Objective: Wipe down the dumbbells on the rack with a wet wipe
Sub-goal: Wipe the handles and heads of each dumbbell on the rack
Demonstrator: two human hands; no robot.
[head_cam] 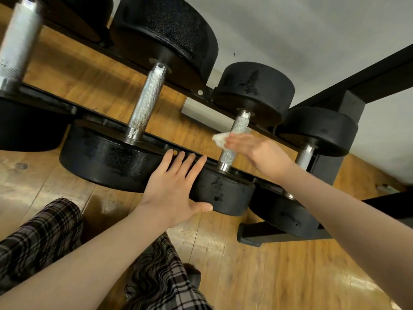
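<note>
A person crouches over a low black rack (368, 83) of dumbbells standing on a wooden floor (268, 265), seen from a camera on the head that looks down along both bare forearms. The right hand (259, 153) pinches a small crumpled white wet wipe (220, 138) in its fingertips and holds it against the knurled metal handle of a small dumbbell (232, 139); the hand is blurred, so the exact grip is hard to make out. The left hand (176, 191) lies flat and wide, fingers straight and spread, pressed on the near black end weight of that same dumbbell, apparently to steady it, with the thumb hooked under the weight's edge. Just left of that hand sits a larger dumbbell (145, 104), and a still larger one (15, 48) lies further left. To the right of the right hand, a smaller dumbbell (312, 139) rests at the end of the rack. The end weights near the left hand look glossy in places, which may be moisture, but that cannot be told for sure. Judging from this view, the wiping is under way on one handle, and how many of the other dumbbells are already cleaned is not clear; at least this dumbbell remains unfinished.
</note>
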